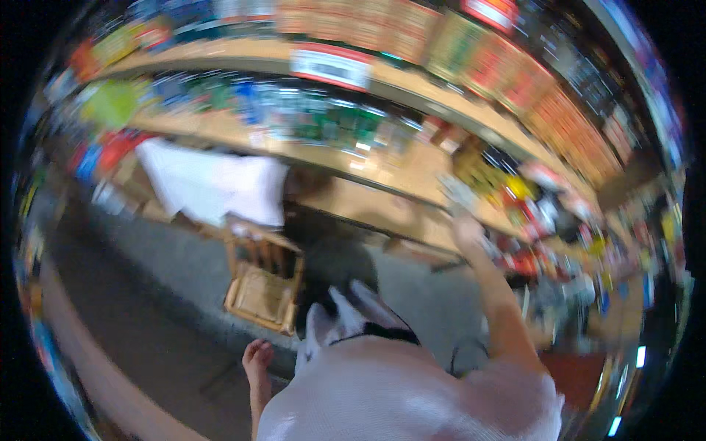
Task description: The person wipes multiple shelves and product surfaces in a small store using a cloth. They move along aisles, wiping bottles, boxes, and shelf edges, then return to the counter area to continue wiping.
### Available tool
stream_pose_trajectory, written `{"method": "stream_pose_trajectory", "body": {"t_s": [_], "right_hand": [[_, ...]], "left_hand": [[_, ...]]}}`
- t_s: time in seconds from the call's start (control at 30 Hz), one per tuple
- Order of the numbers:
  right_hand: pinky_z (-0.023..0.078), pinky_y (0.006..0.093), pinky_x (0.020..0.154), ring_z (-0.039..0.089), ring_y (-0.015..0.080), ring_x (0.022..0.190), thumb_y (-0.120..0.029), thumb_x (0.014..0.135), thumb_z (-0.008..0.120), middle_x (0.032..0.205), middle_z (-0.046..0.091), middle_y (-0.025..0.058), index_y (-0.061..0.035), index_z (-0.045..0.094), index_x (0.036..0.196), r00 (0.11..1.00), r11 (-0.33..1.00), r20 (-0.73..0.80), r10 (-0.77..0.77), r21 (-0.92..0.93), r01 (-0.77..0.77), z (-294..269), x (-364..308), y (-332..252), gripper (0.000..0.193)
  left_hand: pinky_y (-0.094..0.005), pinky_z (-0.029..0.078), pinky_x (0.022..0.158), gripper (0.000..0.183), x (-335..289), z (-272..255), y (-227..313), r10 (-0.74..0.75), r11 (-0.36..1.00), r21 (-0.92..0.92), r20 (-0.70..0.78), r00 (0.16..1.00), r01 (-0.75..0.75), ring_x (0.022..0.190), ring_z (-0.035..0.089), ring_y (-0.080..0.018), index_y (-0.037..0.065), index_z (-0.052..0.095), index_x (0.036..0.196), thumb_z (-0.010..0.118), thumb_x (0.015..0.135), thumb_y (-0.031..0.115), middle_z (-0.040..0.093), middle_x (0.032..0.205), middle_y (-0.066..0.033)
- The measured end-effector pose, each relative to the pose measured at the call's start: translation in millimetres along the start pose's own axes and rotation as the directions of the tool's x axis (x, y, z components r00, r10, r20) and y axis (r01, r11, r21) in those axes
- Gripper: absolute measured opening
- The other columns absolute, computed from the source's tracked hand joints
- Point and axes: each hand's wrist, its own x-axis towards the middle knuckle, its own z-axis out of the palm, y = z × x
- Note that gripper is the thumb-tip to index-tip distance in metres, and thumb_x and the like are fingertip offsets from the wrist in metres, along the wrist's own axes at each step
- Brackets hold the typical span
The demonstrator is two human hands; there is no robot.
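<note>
Nearest the camera, the wearer's pale shirt fills the lower centre of the view, with one arm on either side. Right arm: bare below the sleeve, it extends forward and slightly leftward, the elbow nearly straight, toward the wooden shelf. Right hand: placed at the end of this reach, before the shelf's front edge, it meets a pale grey item just beyond it. Motion blur hides the fingers, so whether they are clamped on the item cannot be told; nor can contact between item and shelf. The item lies just left of yellow packets on the shelf's right part.

Left hand: well apart from the right, it hangs low beside the body at the end of a bent-looking, partly hidden forearm. Its fingers curl loosely, but how far they close cannot be told; no object is discernible in them. Nearest to it stands a wooden chair, just ahead and apart from the hand. Beyond the chair, a white sheet hangs across the shelving. Green bottles line the shelf farther back, below a row of cartons.
</note>
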Motion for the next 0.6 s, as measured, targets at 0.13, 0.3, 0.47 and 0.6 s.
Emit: {"method": "stream_pose_trajectory", "body": {"t_s": [0.13,0.3,0.47,0.6], "right_hand": [[0.052,0.0438,0.063,0.064,0.0266,0.075,-0.015,0.08,0.053,0.084,0.066,0.016,-0.0019,0.065,0.084,0.929,0.938,-0.268,-0.255,0.166,0.305,-35.3,9.5,-43.8,0.018],[0.052,0.0437,0.064,0.064,0.0268,0.076,-0.015,0.08,0.053,0.086,0.066,0.0162,-0.0019,0.065,0.085,0.567,0.519,-0.57,-0.595,0.266,0.812,-69.3,13.0,-204.3,0.019],[0.052,0.0436,0.064,0.064,0.027,0.077,-0.016,0.081,0.052,0.087,0.065,0.0163,-0.0019,0.064,0.087,0.21,0.058,-0.552,-0.807,0.281,0.958,-91.0,-61.7,-288.6,0.019],[0.052,0.0435,0.065,0.064,0.0271,0.077,-0.016,0.081,0.052,0.088,0.065,0.0165,-0.0019,0.064,0.088,-0.049,-0.211,-0.482,-0.875,0.289,0.934,-96.4,-121.6,-318.0,0.02]], "left_hand": [[-0.0287,0.05,0.078,0.023,-22.7,27.4,-0.1,0.051,0.999,-0.015,-0.001,0.999,-0.051,0.087,0.063,-0.0166,-0.001,0.062,0.107,0.054,0.085,0.002,0.066,0.1,-0.0104],[-0.0285,0.051,0.071,0.031,-41.2,92.9,-33.0,0.21,0.975,-0.04,-0.172,0.962,-0.22,0.088,0.062,-0.0142,0.0,0.063,0.103,0.045,0.079,-0.008,0.064,0.097,-0.0056],[-0.0326,0.05,0.073,0.021,-94.4,127.6,-84.7,0.432,0.899,0.208,-0.284,0.856,-0.385,0.083,0.062,-0.0158,0.003,0.063,0.099,0.051,0.081,0.003,0.066,0.089,-0.0067],[-0.0337,0.05,0.074,0.021,-154.7,134.9,-139.2,0.334,0.942,0.193,-0.536,0.775,-0.273,0.082,0.064,-0.0185,0.003,0.064,0.098,0.057,0.078,0.006,0.067,0.086,-0.0084]]}}
